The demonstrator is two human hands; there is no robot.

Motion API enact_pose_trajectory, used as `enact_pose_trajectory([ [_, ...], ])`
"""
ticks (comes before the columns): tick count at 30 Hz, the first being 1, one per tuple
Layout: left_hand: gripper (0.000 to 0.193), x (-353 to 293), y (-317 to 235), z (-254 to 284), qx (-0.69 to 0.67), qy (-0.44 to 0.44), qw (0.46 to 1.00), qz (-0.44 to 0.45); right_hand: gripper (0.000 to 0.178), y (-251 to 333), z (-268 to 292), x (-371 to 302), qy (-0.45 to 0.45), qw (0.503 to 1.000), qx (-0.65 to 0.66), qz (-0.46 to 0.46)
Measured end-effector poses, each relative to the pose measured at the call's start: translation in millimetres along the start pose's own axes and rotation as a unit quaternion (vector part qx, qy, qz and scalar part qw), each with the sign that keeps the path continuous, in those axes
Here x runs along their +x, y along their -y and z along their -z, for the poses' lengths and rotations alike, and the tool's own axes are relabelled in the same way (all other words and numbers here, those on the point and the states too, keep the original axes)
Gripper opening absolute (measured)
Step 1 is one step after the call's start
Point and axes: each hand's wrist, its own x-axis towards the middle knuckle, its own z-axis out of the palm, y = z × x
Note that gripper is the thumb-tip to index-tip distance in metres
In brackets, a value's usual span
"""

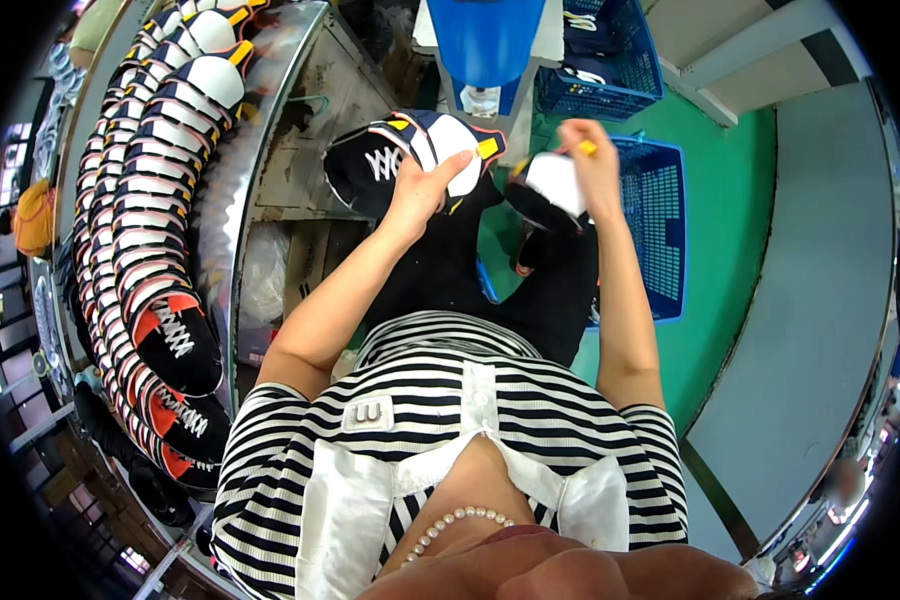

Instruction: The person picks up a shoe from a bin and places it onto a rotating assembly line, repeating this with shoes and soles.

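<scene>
the left hand (422, 190) lies with its fingers spread flat over the white inner side of a black shoe upper (410, 155), pressing it from above rather than pinching it. this upper has a white lace print, orange edging and a small yellow tab. its long axis runs across the picture, from the black toe part on the left to the white and yellow heel end on the right, so it points to the person's left. it is held in the air over the person's black trousers (510, 280).

just to the right of that upper, the right hand (592, 165) is curled around a second shoe piece (548, 192), black outside and white inside, with fingers closed on its upper edge. a small yellow bit (589, 148) shows between the fingertips. this piece tilts, its long axis going from lower left to upper right. the two pieces are near each other but not touching.

left of the held upper, a curved metal conveyor rim (255, 170) carries a long row of like shoe uppers (160, 200), stacked close. right of the held upper stands a blue plastic basket (655, 230) on the green floor (740, 220). beyond it, a second blue basket (610, 60) and a blue chair back (485, 40).
</scene>
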Motion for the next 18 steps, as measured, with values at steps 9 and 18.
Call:
enact_pose_trajectory([
  [9,0.03,45,-13,19,0.059,0.027,0.996,-0.062,0.024,21,-80,3,0.007,0.996,-0.053,0.068],
  [18,0.032,104,-6,36,-0.022,0.024,0.999,-0.024,0.013,7,-81,52,0.106,0.945,0.265,-0.162],
])
